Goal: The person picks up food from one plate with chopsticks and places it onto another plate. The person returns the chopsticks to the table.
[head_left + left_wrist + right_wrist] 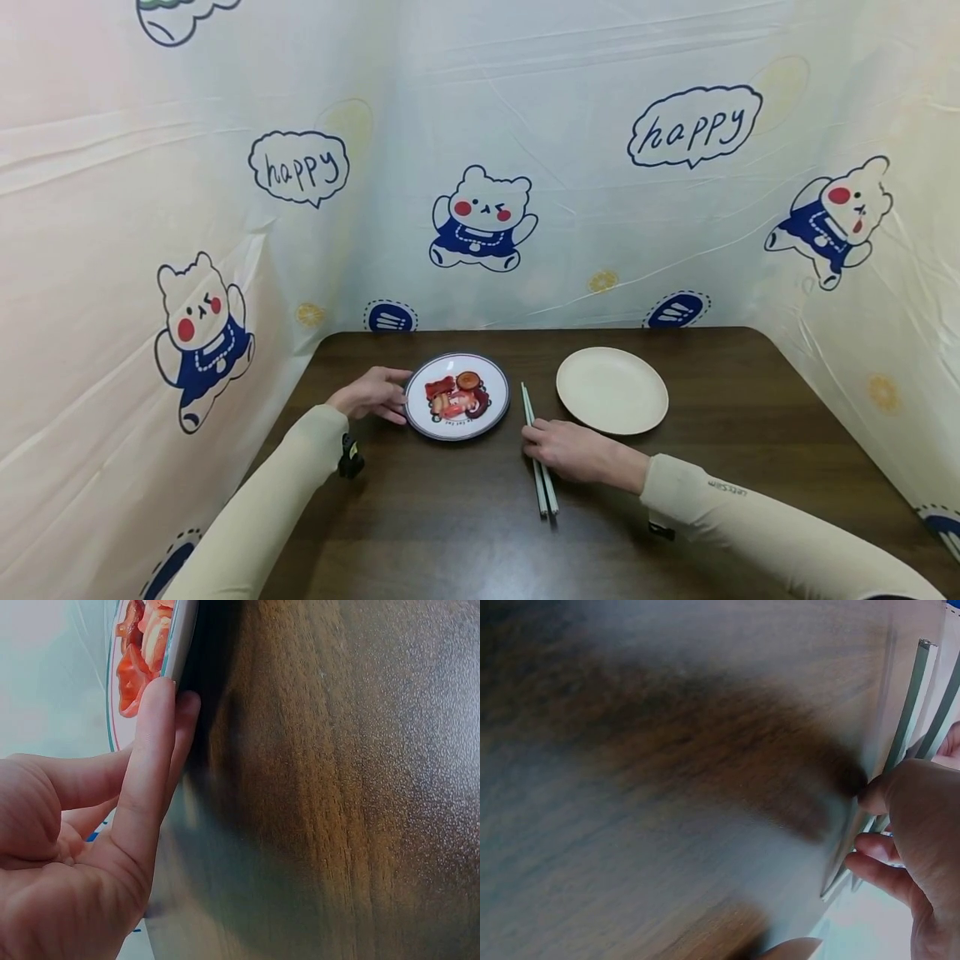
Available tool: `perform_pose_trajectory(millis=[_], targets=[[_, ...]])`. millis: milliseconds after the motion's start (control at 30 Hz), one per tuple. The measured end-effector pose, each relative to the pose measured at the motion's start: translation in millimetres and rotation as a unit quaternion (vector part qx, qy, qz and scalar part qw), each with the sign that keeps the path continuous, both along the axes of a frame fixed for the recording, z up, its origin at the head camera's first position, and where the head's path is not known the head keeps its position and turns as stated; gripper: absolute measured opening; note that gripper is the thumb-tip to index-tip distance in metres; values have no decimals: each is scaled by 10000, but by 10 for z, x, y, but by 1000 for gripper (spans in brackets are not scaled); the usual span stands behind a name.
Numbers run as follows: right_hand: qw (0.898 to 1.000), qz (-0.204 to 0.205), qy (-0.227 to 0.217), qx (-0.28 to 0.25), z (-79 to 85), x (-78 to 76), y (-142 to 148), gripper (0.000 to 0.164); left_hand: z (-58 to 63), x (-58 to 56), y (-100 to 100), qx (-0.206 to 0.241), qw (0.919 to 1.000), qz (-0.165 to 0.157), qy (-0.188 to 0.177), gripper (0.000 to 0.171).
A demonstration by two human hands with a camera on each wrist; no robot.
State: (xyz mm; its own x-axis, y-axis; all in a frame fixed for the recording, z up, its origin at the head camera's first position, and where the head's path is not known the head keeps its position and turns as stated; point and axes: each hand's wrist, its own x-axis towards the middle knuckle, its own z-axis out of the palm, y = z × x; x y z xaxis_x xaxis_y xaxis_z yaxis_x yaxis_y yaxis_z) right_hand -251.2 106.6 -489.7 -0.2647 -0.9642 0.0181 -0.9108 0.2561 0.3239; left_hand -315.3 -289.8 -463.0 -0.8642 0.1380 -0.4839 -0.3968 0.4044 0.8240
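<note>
My left hand [372, 393] is at the left side of a white plate with a dark blue rim [456, 356]. Straight fingers [150, 757] touch the plate's edge in the left wrist view. On that plate lie red and orange food-like pieces [457, 400], among them a round brown slice. My right hand [562, 447] pinches a pair of pale green chopsticks [546, 492] around their middle, between the two plates. In the right wrist view its thumb and fingertips close about the chopsticks [911, 712], low over the table.
A plain cream plate [612, 392] sits farther back, just right of the chopsticks. Everything is on a dark brown wooden table [442, 525] with rounded far corners. A pale curtain [487, 108] printed with cartoon bears surrounds the table at the back and both sides.
</note>
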Motion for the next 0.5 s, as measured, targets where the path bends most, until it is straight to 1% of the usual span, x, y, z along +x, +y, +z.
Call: perform_pose_trajectory(millis=[233,500], targets=[[9997,59,42,-214,-31,-5,-5,20,3,-5,3,-16,10000,12,-11,68],[9985,7,-323,-446,-74,-49,7,22,16,9,0,0,10000,7,-10,67]])
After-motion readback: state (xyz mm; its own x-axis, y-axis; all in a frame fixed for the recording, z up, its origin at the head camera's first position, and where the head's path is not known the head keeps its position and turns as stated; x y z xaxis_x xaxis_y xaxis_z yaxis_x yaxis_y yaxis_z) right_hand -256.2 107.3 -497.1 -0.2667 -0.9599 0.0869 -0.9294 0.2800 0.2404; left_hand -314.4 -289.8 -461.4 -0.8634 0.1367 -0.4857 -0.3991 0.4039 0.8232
